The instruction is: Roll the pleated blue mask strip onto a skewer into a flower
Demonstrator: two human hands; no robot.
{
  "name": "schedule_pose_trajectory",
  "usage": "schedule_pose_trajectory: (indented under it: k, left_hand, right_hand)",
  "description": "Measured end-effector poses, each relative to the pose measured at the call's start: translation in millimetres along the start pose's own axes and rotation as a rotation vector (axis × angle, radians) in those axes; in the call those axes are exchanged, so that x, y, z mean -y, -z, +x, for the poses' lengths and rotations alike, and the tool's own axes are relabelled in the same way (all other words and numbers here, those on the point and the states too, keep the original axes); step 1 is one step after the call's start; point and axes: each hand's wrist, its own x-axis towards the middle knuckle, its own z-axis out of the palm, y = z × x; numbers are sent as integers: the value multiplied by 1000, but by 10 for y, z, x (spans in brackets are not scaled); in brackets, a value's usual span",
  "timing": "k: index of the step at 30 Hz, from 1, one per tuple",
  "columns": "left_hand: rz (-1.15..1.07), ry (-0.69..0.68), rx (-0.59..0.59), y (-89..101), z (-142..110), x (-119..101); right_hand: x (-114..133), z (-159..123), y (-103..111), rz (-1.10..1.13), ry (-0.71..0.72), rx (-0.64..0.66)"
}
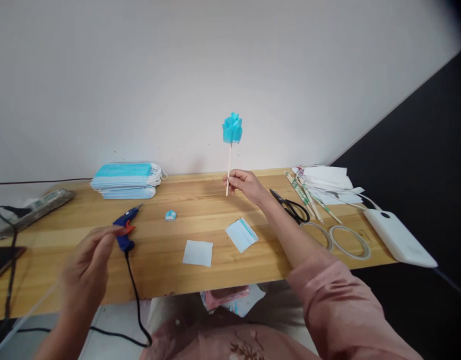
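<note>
My right hand (247,185), above the table's back part, pinches the pale stick (229,162) of a paper-like flower. The turquoise flower head (232,129) stands upright against the wall. On the left, my left hand (89,265) is blurred, its thumb and forefinger drawn together. Its fingertips overlap the red trigger of a blue hot glue gun (124,223); whether they touch it I cannot tell. A small folded blue piece (170,215) lies right of the glue gun's nozzle. Two squares of mask fabric, one plain (197,253) and one blue-striped (242,235), lie nearer the front.
A stack of blue face masks (123,180) sits at the back left. A power strip (35,210) and a phone (3,262) are far left. Scissors (290,206), paper-wrapped sticks (305,195), tape rolls (349,242) and a white device (399,237) lie right. The gun's cord (134,290) hangs off the front.
</note>
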Motion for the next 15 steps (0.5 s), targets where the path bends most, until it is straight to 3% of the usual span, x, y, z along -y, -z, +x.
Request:
schedule_pose_trajectory:
  k: [3,7,9,12,15]
  left_hand:
    - [-181,-39,98,-179,222,-517]
    - [-404,-169,255,-615,547,-1026]
    - [-509,-119,320,-894,694,-1167]
    - [-754,63,385,-1296,859,-1255]
    - [-900,127,442,-1553,929,-1268]
  right_hand:
    - [13,-21,-94,-22,3,38]
    - [20,-57,-192,-63,25,67]
    - [6,-66,-219,-88,37,77]
    - [-33,-63,-240,-131,47,90]
    - [-70,-49,-248,-171,63,90]
